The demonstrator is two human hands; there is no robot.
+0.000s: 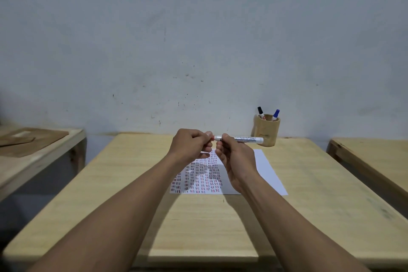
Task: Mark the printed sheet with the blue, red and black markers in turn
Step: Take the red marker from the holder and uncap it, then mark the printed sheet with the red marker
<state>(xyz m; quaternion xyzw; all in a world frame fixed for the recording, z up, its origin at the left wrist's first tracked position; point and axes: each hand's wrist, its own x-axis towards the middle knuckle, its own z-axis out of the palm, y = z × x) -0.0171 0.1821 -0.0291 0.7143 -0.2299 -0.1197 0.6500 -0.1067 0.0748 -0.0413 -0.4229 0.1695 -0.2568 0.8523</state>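
I hold a white-barrelled marker (245,139) level above the printed sheet (267,172). My right hand (234,159) grips the barrel near its left end. My left hand (192,146) pinches that end, where a bit of red shows; the cap itself is hidden in the fingers. The sheet lies on the wooden table (114,194) and carries rows of short red and dark marks on its left half. A black-capped marker (261,112) and a blue-capped marker (276,114) stand in a wooden cup (266,131) at the back right.
The table backs against a pale wall (198,40). Another wooden table (375,161) stands at the right, and one at the left (33,157) holds flat brown boards.
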